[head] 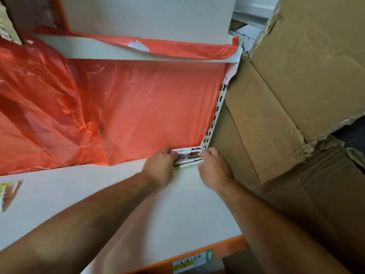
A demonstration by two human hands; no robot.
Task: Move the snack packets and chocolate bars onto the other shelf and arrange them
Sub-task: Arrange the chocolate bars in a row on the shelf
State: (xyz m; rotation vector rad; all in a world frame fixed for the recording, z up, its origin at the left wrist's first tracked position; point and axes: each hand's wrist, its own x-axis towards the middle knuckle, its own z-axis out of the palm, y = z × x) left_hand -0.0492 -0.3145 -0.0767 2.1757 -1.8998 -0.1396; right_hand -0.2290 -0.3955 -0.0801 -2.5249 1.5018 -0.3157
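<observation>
Stack of white-wrapped chocolate bars (187, 156), with brown and green print, lying flat at the back right corner of the lower white shelf board (118, 194). From my remote station I see the stack clasped endwise between two bare hands. The left hand (160, 167) has its fingers curled against the stack's left end; the right hand (213, 167) has its fingers curled over the right end. Both forearms reach in across the board from the near edge.

Directly behind the stack hangs a translucent red plastic sheet (138, 105), which lines the back of the bay and bunches in folds at left. A white slotted metal upright (214, 119) rises just beside the stack's right end. A second white shelf board (138, 54) sits above, the red sheet draped over it. Brown corrugated cardboard boxes (296, 86), torn at the corners, stand against the rack's right side. The orange front rail (227, 246) carries a handwritten paper label (187, 263). A blurred printed packet (9, 192) lies at the board's far left.
</observation>
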